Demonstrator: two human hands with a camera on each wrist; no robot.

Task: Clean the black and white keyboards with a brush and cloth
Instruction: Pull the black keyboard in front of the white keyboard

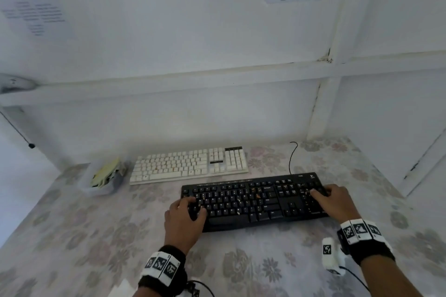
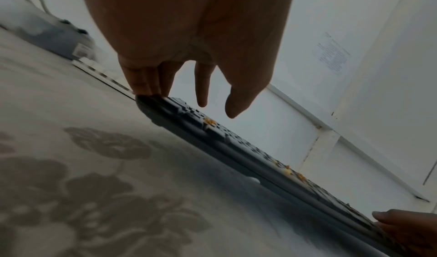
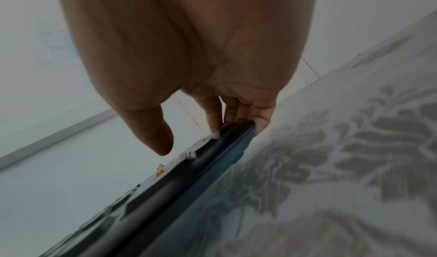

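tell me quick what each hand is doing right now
Left hand: holds the left end of the black keyboard.
Right hand: holds its right end.

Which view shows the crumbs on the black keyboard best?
The head view: it looks down on the whole black keyboard, with crumbs scattered across the keys. The left wrist view sees the keyboard edge-on, with a few orange crumbs. The right wrist view shows only one crumb.

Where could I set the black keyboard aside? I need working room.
Bare tablecloth lies left of the left hand, below the container. Crowded behind: the white keyboard sits close to the black keyboard.
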